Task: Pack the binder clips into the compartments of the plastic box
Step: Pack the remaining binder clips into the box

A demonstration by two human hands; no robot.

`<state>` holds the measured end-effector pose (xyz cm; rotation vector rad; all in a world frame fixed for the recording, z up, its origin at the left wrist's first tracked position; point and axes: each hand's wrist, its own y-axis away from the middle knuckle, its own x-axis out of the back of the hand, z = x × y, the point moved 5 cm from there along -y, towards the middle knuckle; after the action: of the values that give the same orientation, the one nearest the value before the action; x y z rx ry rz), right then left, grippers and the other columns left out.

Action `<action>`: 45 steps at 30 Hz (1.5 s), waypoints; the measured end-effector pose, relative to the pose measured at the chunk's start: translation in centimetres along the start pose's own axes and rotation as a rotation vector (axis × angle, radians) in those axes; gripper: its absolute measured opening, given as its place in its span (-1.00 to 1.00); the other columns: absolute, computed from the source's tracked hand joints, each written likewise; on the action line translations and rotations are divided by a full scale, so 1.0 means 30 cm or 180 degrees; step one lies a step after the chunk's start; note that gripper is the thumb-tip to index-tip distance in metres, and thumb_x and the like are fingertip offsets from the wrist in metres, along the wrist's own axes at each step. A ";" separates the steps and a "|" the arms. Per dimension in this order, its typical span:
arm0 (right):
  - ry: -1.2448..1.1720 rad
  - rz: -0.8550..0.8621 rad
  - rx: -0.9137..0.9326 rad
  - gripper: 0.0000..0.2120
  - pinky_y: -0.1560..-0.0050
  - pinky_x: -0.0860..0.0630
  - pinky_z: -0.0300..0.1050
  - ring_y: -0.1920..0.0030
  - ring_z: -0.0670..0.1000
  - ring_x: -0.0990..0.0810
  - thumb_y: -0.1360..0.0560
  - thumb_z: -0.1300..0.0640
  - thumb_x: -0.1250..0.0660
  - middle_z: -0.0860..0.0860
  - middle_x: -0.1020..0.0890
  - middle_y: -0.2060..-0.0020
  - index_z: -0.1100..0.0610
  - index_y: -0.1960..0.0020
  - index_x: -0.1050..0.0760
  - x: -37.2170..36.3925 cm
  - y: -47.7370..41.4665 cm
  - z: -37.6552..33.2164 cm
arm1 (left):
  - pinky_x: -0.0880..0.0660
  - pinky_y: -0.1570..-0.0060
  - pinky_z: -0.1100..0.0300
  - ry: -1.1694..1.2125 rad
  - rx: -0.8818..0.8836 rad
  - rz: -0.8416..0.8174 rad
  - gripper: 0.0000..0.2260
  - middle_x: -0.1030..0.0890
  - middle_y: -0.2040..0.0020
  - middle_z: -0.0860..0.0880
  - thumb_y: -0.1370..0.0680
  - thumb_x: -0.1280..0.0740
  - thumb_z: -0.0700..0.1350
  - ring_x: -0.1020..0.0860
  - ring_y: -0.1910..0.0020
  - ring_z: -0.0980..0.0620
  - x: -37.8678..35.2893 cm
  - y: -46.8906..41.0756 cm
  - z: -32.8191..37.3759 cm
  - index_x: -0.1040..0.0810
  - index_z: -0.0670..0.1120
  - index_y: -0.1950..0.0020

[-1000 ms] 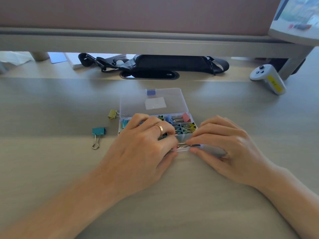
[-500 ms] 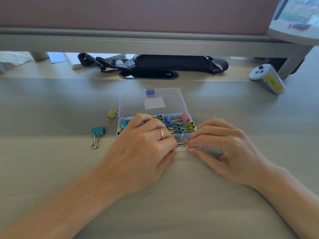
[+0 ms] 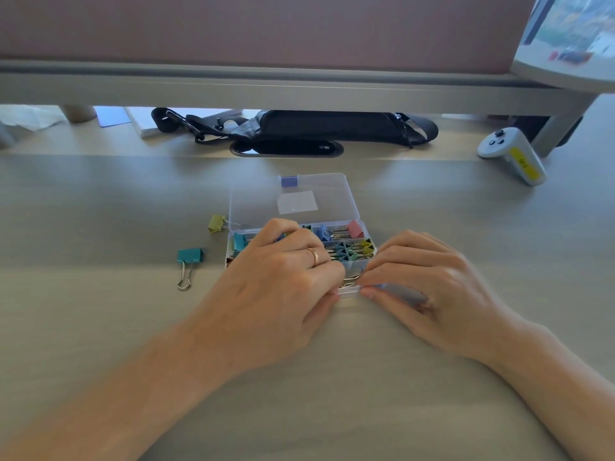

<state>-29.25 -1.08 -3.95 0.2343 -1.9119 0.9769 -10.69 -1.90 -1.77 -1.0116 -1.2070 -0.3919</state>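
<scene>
The plastic box [image 3: 346,207] is showing clear, its lid carrying a blue latch [image 3: 289,181] and a white label [image 3: 297,202]. Pink, blue, teal and yellow binder clips [image 3: 346,252] are filling its compartments. A teal clip [image 3: 189,256] and a pale yellow clip [image 3: 216,223] are lying on the light grey-beige surface [image 3: 100,211]. A gold ring [image 3: 312,256] is gleaming on the left hand [image 3: 276,294]. A black bag [image 3: 332,126] and a white controller [image 3: 499,144] with a yellow sticker [image 3: 523,163] are sitting under a mauve partition [image 3: 266,28]
</scene>
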 end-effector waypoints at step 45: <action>-0.2776 0.1242 -0.1412 -0.77 -0.04 -0.67 -0.16 0.04 0.05 -0.78 -0.45 0.20 -0.53 0.04 -0.78 0.03 0.17 -0.09 -0.63 0.011 -0.040 0.011 | -0.65 0.08 -0.30 0.3780 0.2107 0.0274 -0.82 -0.76 0.11 -0.02 -0.52 -0.50 -0.18 -0.74 0.10 -0.15 0.005 -0.099 -0.050 -0.62 -0.05 -0.09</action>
<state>-29.02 -2.03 -3.12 0.0110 -3.0032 0.7020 -11.92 -4.66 -0.36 -0.1328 -0.1546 -0.3865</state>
